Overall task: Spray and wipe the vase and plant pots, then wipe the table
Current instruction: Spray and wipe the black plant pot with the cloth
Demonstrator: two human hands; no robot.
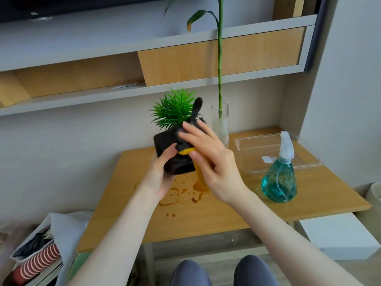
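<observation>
A pale grey wall (pixel 61 145) runs behind everything, evenly and softly lit. Fixed to it is a shelf unit (pixel 127 48) of grey boards with wood-grain panels — a slanted wooden panel (pixel 216 60) fills the right bay. A slip of white paper (pixel 124 86) lies on the lower shelf. Above, at the top left, hangs the dark edge of a screen (pixel 41 9). On the right a grey pillar (pixel 350 79) comes forward. Low on the left sits a bag (pixel 51 242) of striped cloth and papers; low on the right, a white box (pixel 338 236) — the floor (pixel 206 244) beneath looks like greyish wood.
</observation>
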